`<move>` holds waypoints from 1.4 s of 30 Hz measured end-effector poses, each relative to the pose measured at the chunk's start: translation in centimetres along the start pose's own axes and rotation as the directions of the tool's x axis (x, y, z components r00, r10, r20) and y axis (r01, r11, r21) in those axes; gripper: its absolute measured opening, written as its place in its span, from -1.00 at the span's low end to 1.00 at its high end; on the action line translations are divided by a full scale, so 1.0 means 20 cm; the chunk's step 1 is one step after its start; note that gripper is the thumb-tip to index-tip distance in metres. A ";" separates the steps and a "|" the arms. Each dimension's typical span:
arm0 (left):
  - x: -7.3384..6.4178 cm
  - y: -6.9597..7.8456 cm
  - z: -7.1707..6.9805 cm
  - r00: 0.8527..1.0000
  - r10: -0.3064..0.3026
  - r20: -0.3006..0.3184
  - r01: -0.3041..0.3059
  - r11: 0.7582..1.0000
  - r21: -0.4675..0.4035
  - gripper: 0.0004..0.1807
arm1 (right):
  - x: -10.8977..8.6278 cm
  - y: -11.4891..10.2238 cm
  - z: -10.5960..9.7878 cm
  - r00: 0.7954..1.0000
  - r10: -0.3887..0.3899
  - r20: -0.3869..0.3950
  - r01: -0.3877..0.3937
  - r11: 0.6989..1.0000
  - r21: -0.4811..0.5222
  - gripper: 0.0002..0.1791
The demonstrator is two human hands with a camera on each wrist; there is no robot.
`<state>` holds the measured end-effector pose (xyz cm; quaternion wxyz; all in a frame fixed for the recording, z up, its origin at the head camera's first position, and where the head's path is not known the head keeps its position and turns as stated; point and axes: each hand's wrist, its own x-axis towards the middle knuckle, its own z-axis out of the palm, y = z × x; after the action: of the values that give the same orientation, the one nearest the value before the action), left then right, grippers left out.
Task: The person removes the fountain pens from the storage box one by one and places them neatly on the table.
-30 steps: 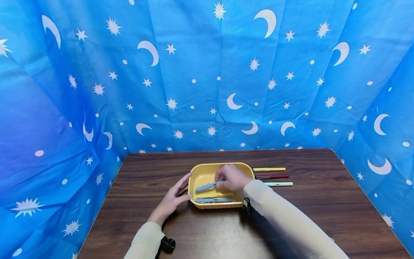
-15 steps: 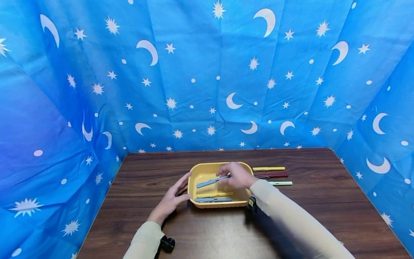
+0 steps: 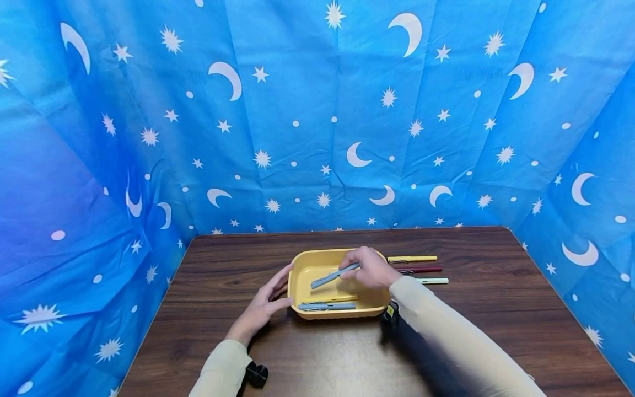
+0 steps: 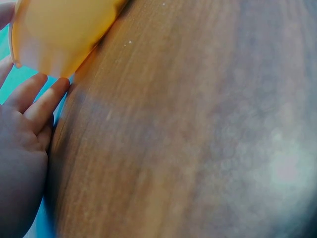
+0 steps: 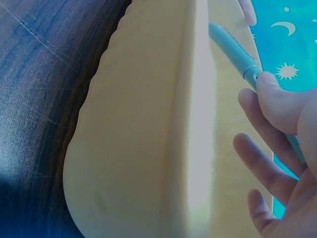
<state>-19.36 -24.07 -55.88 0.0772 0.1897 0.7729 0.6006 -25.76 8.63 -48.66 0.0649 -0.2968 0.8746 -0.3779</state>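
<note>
A grey-blue pen slants over the yellow bin, pinched between the thumb and index finger of my right hand. In the right wrist view the pen reaches past the thumb, and the other fingers spread loosely. My left hand rests its fairly straight fingers against the bin's left end; the left wrist view has the fingertips on the yellow bin's wall. Inside the bin, a yellow pen and another grey-blue pen lie along the near side.
Right of the bin lie a yellow pen, a dark red pen and a pale green pen, partly hidden by my right arm. The wooden table meets a blue star-and-moon cloth at its back and sides.
My right hand has moved rightward and slightly toward the back, carrying the pinched pen up off the bin's left part. The left hand and the other pens stay put.
</note>
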 end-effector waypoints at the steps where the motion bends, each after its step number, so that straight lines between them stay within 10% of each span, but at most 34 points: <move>1: 0.00 0.00 0.00 1.000 -0.001 -0.002 0.001 1.000 0.001 -0.16 | 0.00 0.00 0.00 1.000 0.003 -0.010 -0.003 1.000 0.004 -0.95; 42: 0.00 0.00 0.00 1.000 0.012 0.007 -0.012 1.000 -0.004 -0.16 | -0.25 0.06 -0.20 0.970 0.118 -0.212 -0.055 0.958 0.282 -0.87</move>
<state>-19.35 -24.10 -55.91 0.0767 0.1960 0.7704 0.6019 -23.55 14.52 -47.26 0.0217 -0.2009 0.8279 -0.5232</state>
